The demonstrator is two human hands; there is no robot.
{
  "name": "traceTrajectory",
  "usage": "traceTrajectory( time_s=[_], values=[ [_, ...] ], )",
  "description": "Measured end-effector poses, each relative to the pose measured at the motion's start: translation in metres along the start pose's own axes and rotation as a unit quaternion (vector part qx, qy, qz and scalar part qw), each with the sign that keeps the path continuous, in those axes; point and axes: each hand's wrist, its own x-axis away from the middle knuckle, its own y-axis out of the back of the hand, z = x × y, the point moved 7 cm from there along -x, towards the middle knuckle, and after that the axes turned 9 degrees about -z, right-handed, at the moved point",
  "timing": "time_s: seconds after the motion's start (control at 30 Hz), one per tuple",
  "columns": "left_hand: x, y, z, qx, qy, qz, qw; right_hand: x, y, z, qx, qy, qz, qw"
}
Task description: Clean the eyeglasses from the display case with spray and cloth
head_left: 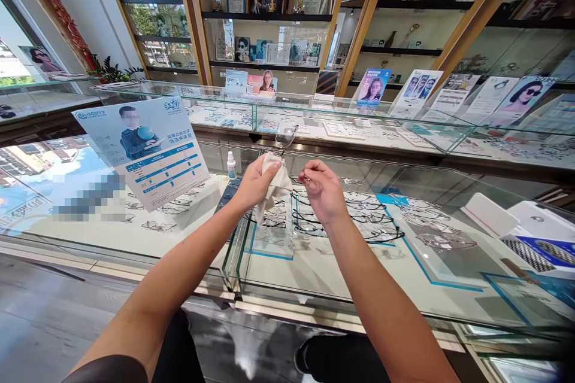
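A cream cloth [279, 182] is bunched in my left hand [257, 182], whose thumb presses on top of it. Just above the cloth stands a pair of eyeglasses [286, 136], one clear lens showing and the rest hidden by cloth and fingers. To the right, my right hand [322, 182] is closed in a pinch. A thin dark bit shows at its fingertips, but I cannot tell whether it belongs to the same eyeglasses. Both hands are above a glass display case [314, 278] where rows of spectacle frames [359, 218] lie.
A small white spray bottle [231, 166] stands left of my left hand. A tilted blue-and-white sign [150, 152] stands further left. White boxes [527, 230] sit at the right. Another glass showcase [341, 111] runs across behind, with shelves beyond.
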Motion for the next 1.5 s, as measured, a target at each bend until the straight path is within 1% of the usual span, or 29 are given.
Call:
traceTrajectory(
  time_s=[0.07,0.17,0.27,0.4,0.5,0.6,0.67,0.73,0.87,1.0,1.1,1.2,1.23,1.3,1.43,1.5],
  values=[
    [0.003,-0.004,0.0,-0.003,0.011,0.016,1.0,-0.001,0.003,-0.002,0.032,0.009,-0.012,0.999],
    [0.008,-0.013,0.001,0.002,0.018,0.048,0.999,0.0,0.001,-0.008,0.076,0.02,0.003,0.997],
    [0.011,-0.019,0.004,0.006,0.024,0.064,0.998,0.002,-0.001,-0.012,0.076,0.025,0.016,0.997],
    [0.012,-0.024,0.008,0.026,0.041,0.096,0.994,0.004,-0.001,-0.012,0.06,0.029,-0.002,0.998],
    [0.014,-0.026,0.008,0.032,0.053,0.127,0.99,0.004,-0.001,-0.013,0.044,-0.006,-0.011,0.999],
    [0.02,-0.032,0.009,0.032,0.082,0.182,0.979,0.004,0.0,-0.013,0.025,-0.044,-0.021,0.998],
    [0.023,-0.035,0.01,0.037,0.089,0.203,0.974,0.003,0.001,-0.013,0.017,-0.056,-0.025,0.998],
    [0.023,-0.035,0.011,0.039,0.08,0.194,0.977,0.004,0.0,-0.015,0.012,-0.07,-0.019,0.997],
    [0.021,-0.029,0.015,0.004,0.042,0.133,0.99,0.007,-0.004,-0.02,0.004,-0.084,-0.002,0.996],
    [0.021,-0.025,0.016,-0.014,0.022,0.089,0.996,0.009,-0.007,-0.017,0.024,-0.049,0.018,0.998],
    [0.021,-0.024,0.011,-0.028,0.002,0.059,0.998,0.011,-0.009,-0.014,0.049,-0.01,0.029,0.998],
    [0.02,-0.023,0.006,-0.042,-0.015,0.034,0.998,0.011,-0.01,-0.014,0.046,0.0,0.031,0.998],
    [0.02,-0.023,0.006,-0.04,-0.016,0.036,0.998,0.011,-0.01,-0.015,0.039,-0.005,0.027,0.999],
    [0.02,-0.026,0.007,-0.021,-0.003,0.059,0.998,0.01,-0.007,-0.017,0.022,-0.023,0.013,0.999],
    [0.023,-0.033,0.013,0.053,0.075,0.145,0.985,0.005,-0.001,-0.02,-0.018,-0.074,-0.003,0.997],
    [0.026,-0.036,0.015,0.064,0.111,0.187,0.974,0.002,0.002,-0.022,-0.026,-0.092,-0.003,0.995]
  ],
)
